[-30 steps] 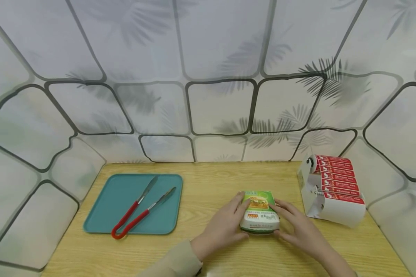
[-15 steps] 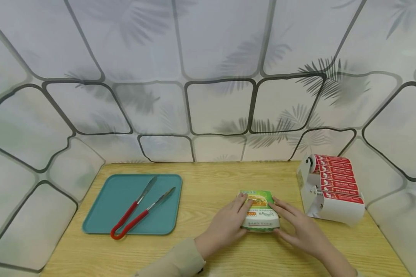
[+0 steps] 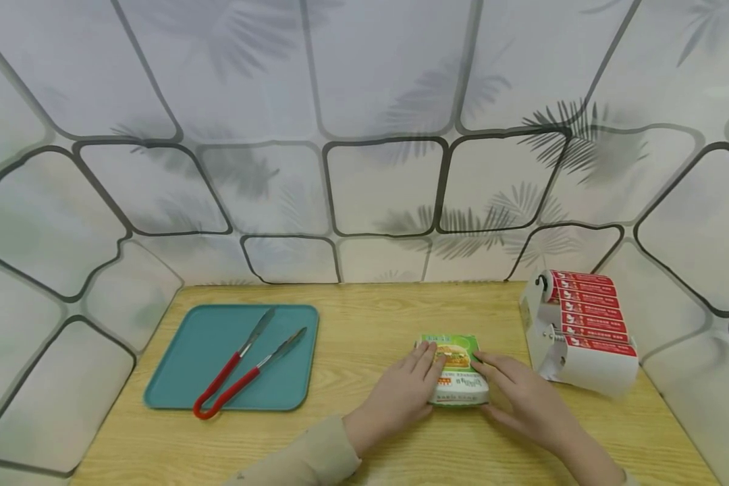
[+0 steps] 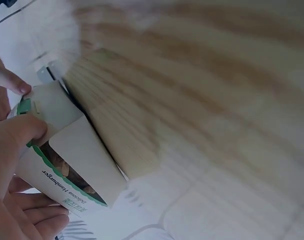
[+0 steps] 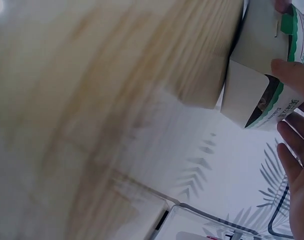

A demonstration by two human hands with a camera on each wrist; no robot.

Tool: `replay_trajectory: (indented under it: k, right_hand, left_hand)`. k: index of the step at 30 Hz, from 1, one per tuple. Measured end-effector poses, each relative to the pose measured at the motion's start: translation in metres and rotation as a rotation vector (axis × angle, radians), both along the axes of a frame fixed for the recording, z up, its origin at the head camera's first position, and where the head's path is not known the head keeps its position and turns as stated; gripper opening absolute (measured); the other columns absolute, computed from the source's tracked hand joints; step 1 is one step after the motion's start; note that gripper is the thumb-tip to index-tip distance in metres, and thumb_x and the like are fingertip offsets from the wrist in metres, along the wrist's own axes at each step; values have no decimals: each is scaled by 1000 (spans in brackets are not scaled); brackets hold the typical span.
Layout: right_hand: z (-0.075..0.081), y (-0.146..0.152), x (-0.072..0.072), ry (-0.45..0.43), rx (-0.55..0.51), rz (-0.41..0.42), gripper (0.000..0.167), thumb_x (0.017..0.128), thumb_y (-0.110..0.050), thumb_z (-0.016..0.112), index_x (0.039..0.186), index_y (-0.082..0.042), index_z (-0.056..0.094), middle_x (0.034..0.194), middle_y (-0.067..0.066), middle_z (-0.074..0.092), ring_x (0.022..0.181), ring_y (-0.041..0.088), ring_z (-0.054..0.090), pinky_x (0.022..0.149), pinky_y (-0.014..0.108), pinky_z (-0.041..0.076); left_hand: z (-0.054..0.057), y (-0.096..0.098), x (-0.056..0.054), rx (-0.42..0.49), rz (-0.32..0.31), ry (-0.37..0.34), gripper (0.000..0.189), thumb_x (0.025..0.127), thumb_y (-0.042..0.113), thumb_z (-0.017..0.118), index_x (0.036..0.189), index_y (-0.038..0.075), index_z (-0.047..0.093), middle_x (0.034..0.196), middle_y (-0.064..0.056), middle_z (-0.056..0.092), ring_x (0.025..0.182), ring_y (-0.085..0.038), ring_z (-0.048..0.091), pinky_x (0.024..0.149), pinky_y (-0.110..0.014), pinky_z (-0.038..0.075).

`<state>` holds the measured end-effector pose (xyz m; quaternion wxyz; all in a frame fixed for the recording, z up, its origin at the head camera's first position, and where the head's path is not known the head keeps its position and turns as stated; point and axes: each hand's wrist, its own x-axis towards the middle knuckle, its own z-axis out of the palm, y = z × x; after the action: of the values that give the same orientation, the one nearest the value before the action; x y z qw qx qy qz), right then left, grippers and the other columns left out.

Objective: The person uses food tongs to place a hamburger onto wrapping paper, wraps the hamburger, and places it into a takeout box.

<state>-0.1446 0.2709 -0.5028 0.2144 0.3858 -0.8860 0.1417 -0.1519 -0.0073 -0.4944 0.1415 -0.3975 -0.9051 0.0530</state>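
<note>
A hamburger box (image 3: 461, 379) with a green-and-white printed lid and a burger picture stands on the wooden table, right of centre. My left hand (image 3: 395, 389) holds its left side, fingers lying over the lid's edge and thumb low at the front. On the opposite side my right hand (image 3: 525, 399) grips the box with fingertips at the lid's edge and thumb at the front lower corner. The left wrist view shows the thumb (image 4: 29, 127) against the box wall (image 4: 87, 150). Through a gap under the scalloped lid edge, something brown shows inside.
On the left, red-handled tongs (image 3: 233, 374) lie across a teal tray (image 3: 176, 358), their handle bend overhanging its front rim. A label dispenser (image 3: 583, 331) with a roll of red labels stands at the right. Patterned white walls (image 3: 383, 189) enclose the table (image 3: 364, 304).
My left fingers have slid further over the lid. The box has tilted slightly, and the dark green band along its lower front shows less. The right hand has barely moved.
</note>
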Motion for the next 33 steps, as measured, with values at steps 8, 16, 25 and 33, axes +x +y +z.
replay_trajectory:
  k: [8,16,25,33]
  right_hand:
    - [1,-3,-6,108,25,58,53,98,-38,61,136,-1,68,135,12,70,115,27,71,99,36,56]
    - [-1,1,-5,110,86,62,61,86,-36,80,139,-9,69,138,12,69,116,28,71,94,46,61]
    - [2,-5,-5,169,120,67,82,57,-23,101,132,-8,71,134,13,71,110,28,73,86,47,66]
    - [2,-3,-5,10,7,53,66,86,-30,80,147,-10,63,142,11,68,119,27,70,100,34,61]
  left_hand:
    - [2,1,1,-20,-27,90,70,96,43,75,152,6,55,156,-17,58,145,-28,58,116,-31,53]
    - [-1,0,1,-47,-43,156,72,96,49,75,151,7,56,154,-16,60,144,-26,59,117,-30,53]
    - [-1,-3,2,-66,-59,198,80,92,59,77,151,8,57,154,-15,60,143,-25,60,118,-31,51]
    - [2,-11,-8,20,-54,-24,77,93,41,72,158,5,48,161,-16,52,151,-27,51,127,-33,42]
